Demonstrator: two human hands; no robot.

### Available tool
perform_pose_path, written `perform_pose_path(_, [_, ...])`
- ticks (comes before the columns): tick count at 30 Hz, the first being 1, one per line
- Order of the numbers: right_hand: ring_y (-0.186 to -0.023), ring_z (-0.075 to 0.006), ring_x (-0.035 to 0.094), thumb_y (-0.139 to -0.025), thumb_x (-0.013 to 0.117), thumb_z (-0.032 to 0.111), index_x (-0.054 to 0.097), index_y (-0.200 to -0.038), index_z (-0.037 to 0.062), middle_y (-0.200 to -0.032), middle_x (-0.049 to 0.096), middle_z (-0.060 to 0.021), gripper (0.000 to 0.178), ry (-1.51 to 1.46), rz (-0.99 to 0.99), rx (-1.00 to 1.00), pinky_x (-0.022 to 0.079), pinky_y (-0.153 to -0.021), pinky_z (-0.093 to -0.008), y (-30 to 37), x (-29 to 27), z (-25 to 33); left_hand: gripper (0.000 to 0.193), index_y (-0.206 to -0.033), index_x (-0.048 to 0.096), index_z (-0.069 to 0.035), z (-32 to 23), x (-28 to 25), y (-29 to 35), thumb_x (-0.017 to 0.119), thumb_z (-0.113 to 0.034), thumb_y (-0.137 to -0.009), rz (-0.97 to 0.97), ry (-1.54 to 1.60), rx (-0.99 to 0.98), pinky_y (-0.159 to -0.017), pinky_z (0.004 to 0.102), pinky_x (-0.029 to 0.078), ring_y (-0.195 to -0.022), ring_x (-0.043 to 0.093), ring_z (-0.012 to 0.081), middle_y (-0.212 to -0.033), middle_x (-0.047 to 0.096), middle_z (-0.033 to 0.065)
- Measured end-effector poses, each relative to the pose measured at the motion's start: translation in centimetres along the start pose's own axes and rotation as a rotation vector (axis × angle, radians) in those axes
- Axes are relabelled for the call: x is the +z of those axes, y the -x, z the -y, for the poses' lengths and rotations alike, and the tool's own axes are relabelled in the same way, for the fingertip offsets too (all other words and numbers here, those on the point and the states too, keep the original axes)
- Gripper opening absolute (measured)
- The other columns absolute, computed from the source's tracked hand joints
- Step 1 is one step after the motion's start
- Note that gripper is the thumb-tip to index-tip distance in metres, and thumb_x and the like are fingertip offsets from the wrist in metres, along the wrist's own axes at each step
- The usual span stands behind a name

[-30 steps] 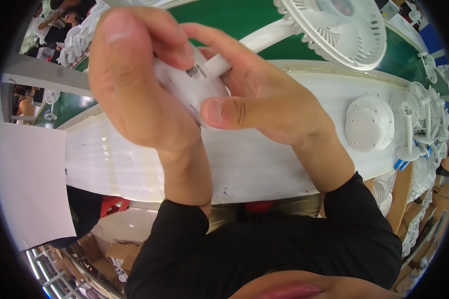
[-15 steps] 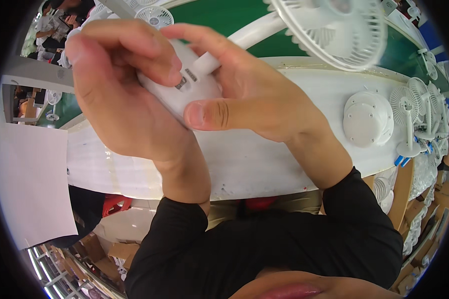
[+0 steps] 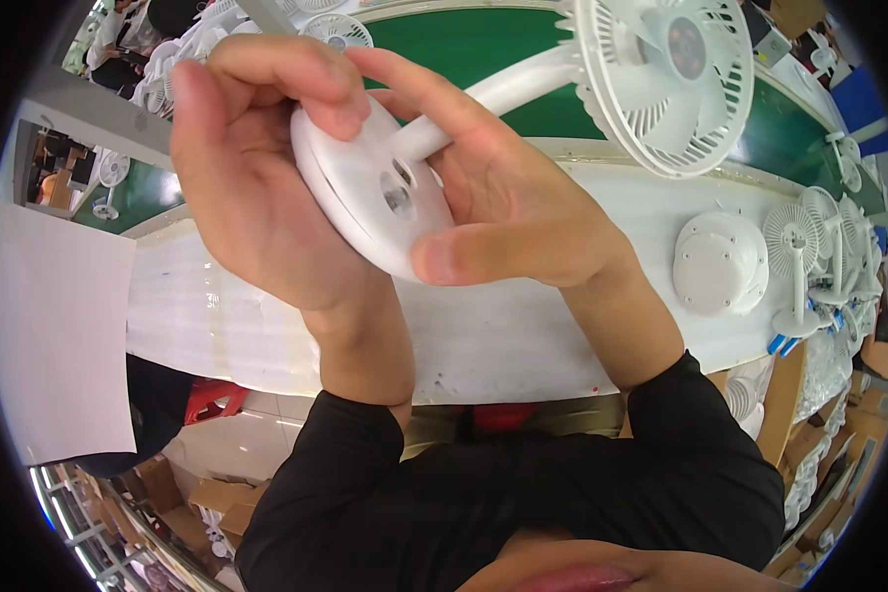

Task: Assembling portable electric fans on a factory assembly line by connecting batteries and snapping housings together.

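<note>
A white desk fan (image 3: pixel 508 94) is held up above the table, its round base tilted and its caged head pointing to the upper right. My left hand (image 3: pixel 266 168) cups the base from the left, with fingertips curled over its top face. Around the other side of the base is my right hand (image 3: pixel 508 197), its thumb on the near rim and its fingers by the stem. Small slots and a shiny oval patch show on the base's top face between my hands. The underside of the base is hidden.
Stacked white round base plates (image 3: pixel 720 261) lie on the white-covered table (image 3: pixel 503 340) at the right. Beyond them stand several white fans (image 3: pixel 797 247). A green strip (image 3: pixel 414 44) runs along the far side. A white sheet (image 3: pixel 59 335) hangs at the left, near a grey post (image 3: pixel 109 113).
The fan's base has moved slightly right and nearer, and its head has turned to show more of its front. The left fingers have shifted up from the slots.
</note>
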State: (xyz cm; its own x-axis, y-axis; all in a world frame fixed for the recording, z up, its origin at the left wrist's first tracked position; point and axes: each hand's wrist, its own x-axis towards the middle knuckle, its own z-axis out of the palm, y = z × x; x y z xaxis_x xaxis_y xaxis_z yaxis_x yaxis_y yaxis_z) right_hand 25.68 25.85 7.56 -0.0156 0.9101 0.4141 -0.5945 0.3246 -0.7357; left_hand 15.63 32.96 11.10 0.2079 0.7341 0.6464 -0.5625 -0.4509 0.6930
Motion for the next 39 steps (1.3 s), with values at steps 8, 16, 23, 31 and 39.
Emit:
perform_pose_path(8, [-0.115,-0.0269,0.052,-0.075,0.080,0.020,0.033,-0.146,-0.0007,-0.130,0.051,-0.0184,0.088,0.089,-0.163,0.111,0.042,-0.098,-0.0315,0.6,0.2,1.4,0.049,-0.075,0.052,-0.007,1.1,1.1,0.4,0.023,-0.033,-0.104,0.124,0.197,0.156,-0.073,0.0302,0.037,-0.064,0.040,0.0148,-0.065,0.042,0.0027])
perform_pose_path(16, [-0.121,-0.0303,0.047,-0.069,0.081,0.020,0.026,-0.150,0.0005,-0.137,0.047,-0.0181,0.100,0.309,-0.027,-0.030,0.037,-0.104,-0.0365,0.3,-0.3,0.9,0.051,-0.077,0.052,-0.008,0.5,1.7,1.0,0.021,-0.037,-0.104,0.080,0.104,0.233,-0.073,0.0312,0.036,-0.063,0.041,0.0148,-0.064,0.043,0.0023])
perform_pose_path(23, [-0.133,-0.0307,0.039,-0.069,0.082,0.022,0.020,-0.155,0.0056,-0.148,0.038,-0.0189,0.107,0.410,0.125,-0.211,0.029,-0.111,-0.0383,0.4,-0.6,0.5,0.049,-0.081,0.052,-0.007,-0.4,1.2,0.6,0.020,-0.037,-0.104,0.092,0.194,0.030,-0.074,0.0308,0.037,-0.066,0.043,0.0154,-0.065,0.044,0.0024])
perform_pose_path(31, [-0.141,-0.0307,0.030,-0.070,0.081,0.023,0.017,-0.155,0.0058,-0.156,0.029,-0.0181,0.108,0.282,0.022,0.007,0.024,-0.113,-0.0391,0.0,0.5,1.2,0.048,-0.083,0.054,-0.006,0.4,0.4,0.5,0.023,-0.036,-0.104,0.184,0.177,0.144,-0.069,0.0271,0.035,-0.067,0.044,0.0143,-0.067,0.047,0.0036])
perform_pose_path(39, [-0.145,-0.0310,0.023,-0.078,0.074,0.028,0.016,-0.156,0.0047,-0.159,0.022,-0.0176,0.099,0.563,0.217,-0.297,0.020,-0.115,-0.0417,-1.0,0.8,0.0,0.044,-0.092,0.055,-0.004,-2.3,0.6,-0.1,0.025,-0.034,-0.105,0.006,0.151,-0.041,-0.067,0.0252,0.034,-0.066,0.042,0.0116,-0.067,0.047,0.0029])
